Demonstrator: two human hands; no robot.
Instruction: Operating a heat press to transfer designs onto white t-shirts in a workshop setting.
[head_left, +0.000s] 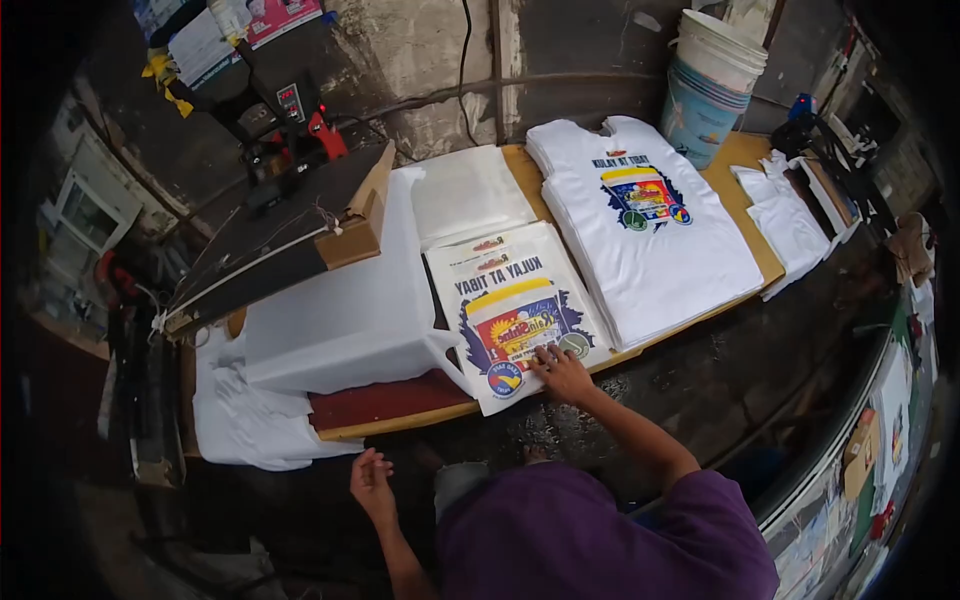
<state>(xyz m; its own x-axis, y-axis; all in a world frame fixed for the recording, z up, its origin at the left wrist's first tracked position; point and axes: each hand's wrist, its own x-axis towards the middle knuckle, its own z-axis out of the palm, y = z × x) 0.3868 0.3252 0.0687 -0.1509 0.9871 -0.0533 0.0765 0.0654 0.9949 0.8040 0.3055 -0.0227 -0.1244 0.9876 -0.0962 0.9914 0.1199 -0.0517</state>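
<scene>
My right hand (pixel 562 377) rests on the lower part of a stack of printed transfer sheets (pixel 580 290), fingertips spread on the paper. The top sheet carries a colourful mirrored print with a paint bucket picture and round badges. My left hand (pixel 373 484) hangs in front of the table's edge, fingers loosely bent and apart, with nothing in it. Right of the sheets lies a neat pile of white T-shirts (pixel 670 265), its top one printed with a similar picture. A heat press (pixel 280 225) stands at the left, with white cloth (pixel 340 325) spread beneath its upper plate.
A blank pale sheet (pixel 470 195) lies behind the prints on the wooden table (pixel 750 225). Stacked buckets (pixel 712 85) stand at the back right. Folded white cloth (pixel 790 225) lies near a second machine (pixel 830 150). White fabric (pixel 250 430) hangs over the table's left front edge.
</scene>
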